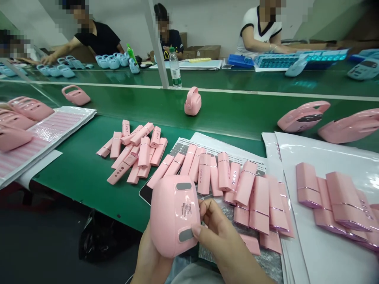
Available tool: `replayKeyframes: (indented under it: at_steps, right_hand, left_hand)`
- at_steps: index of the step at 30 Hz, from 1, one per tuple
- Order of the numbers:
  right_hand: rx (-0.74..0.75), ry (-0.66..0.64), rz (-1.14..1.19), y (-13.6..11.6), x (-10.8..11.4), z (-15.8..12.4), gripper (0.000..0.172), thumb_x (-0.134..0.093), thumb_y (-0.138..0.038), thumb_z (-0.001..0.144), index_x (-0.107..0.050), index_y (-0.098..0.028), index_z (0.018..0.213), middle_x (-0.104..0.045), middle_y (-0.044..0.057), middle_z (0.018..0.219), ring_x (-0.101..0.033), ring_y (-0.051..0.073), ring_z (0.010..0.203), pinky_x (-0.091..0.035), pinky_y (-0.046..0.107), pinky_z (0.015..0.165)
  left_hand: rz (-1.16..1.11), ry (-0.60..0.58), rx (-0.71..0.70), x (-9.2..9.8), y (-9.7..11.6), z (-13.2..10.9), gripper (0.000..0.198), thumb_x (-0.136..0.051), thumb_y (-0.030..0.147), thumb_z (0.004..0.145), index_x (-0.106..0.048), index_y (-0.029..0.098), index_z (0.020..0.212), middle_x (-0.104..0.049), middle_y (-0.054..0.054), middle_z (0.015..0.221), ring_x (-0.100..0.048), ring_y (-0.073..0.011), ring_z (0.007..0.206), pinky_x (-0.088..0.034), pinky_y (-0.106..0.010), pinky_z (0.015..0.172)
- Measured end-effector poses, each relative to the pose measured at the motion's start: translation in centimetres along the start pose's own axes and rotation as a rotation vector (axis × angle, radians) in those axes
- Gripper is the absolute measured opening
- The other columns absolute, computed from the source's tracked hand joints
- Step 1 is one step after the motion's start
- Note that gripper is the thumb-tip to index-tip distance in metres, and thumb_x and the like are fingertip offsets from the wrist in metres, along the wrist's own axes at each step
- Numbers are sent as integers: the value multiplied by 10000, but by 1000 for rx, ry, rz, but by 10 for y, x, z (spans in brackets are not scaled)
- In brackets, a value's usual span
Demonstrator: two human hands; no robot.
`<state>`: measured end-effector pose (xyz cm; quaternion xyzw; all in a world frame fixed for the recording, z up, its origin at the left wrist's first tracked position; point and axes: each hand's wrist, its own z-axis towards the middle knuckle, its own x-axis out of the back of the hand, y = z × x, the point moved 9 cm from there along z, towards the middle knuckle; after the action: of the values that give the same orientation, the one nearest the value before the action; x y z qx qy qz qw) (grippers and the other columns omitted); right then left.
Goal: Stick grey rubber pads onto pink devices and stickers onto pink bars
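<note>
The left hand cradles a glossy pink plastic device with a rounded shell from below, at about 6 o'clock and close to the body. The right hand closes on the shell's right edge, its thumb pressing beside a grey rectangular pad and its fingers curled against the rim. Together they make a narrow, firm hold from two sides (the left fingers are hidden behind the shell, so their exact placing cannot be told). The shell's back faces up, with a block of small black print between that pad and a second grey pad.

The device looks light, stiff and hollow, but its polished curves may prove slippery, so the palm beneath and the broad sides seem the safest places to hold.

At 1 o'clock, slim pink rectangular bars lie close together on a silvery bubble-wrap sheet. A loose heap of similar pink bars sits at 11 o'clock on a green conveyor belt, and more lie on a white plastic sheet at 3 o'clock. Further off at 12 o'clock stands a pink handled device, on a second green belt.
</note>
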<state>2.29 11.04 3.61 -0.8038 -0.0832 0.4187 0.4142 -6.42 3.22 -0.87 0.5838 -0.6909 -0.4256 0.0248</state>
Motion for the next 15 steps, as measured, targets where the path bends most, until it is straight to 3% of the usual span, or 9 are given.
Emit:
replayKeyframes:
  at_steps: [4, 8, 12, 15]
  right_hand:
    - [13, 1, -17, -8, 5, -6, 525, -820, -496, 643, -406, -245, 845, -480, -28, 899, -447, 125, 747, -377, 249, 644]
    - [40, 2, 5, -14, 15, -10, 603, -852, -510, 593, -380, -244, 859, -497, -24, 899, -465, 117, 741, -375, 252, 650]
    - [93, 80, -112, -23, 50, -13, 646, -831, -549, 592, -454, -246, 1021, -569, -25, 805, -535, 126, 687, -402, 267, 641]
    - [63, 168, -252, -34, 87, -25, 535, -837, -517, 587, -589, -235, 968, -675, 23, 861, -629, 162, 713, -465, 310, 701]
  left_hand:
    - [29, -23, 41, -21, -3, -12, 397, -701, 287, 697, -681, 204, 1085, -681, -71, 771, -627, -332, 975, -539, -448, 846]
    - [124, -17, 27, -37, -2, -7, 509, -720, 390, 713, -642, 236, 1192, -712, -100, 912, -616, -377, 1043, -546, -496, 850]
    - [228, -56, -124, -66, 28, 10, 537, -707, 486, 728, -608, 319, 1228, -689, -62, 1118, -585, -346, 1117, -593, -404, 747]
    - [321, -178, -255, -109, 62, 31, 512, -700, 542, 717, -614, 337, 1178, -672, -27, 1137, -608, -277, 1043, -584, -289, 621]
